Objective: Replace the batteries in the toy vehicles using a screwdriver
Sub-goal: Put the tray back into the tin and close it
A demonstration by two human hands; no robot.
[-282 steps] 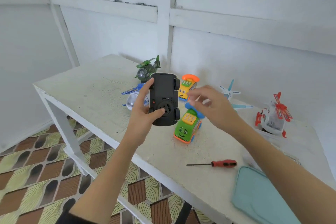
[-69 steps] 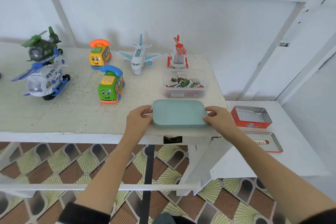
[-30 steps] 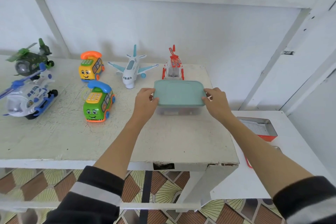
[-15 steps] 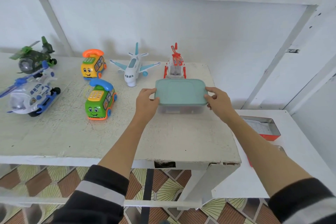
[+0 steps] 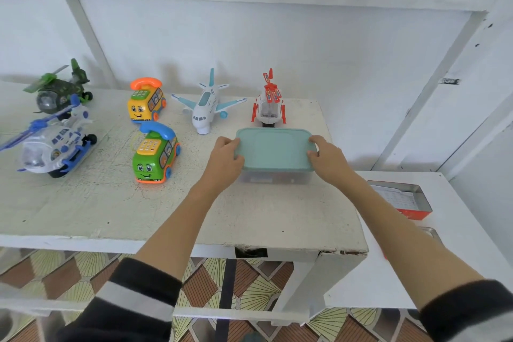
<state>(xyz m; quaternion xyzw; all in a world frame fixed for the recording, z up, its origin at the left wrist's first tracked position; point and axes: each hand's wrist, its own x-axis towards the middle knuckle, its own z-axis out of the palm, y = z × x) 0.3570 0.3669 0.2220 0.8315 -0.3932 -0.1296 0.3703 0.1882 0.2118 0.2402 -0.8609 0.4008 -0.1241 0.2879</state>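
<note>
— Gripping the teal lid (image 5: 273, 148) with which hand?
— Both: I see my left hand (image 5: 224, 159) and right hand (image 5: 327, 159) curled around its ends, atop the clear box (image 5: 273, 177) on the tabletop (image 5: 111, 203). Toy vehicles (image 5: 155, 157) stand left.

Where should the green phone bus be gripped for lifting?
Take the green phone bus by its two flat side walls from above. Both sides are clear, while the blue handset on its roof looks loose and gives a poorer hold.
</note>
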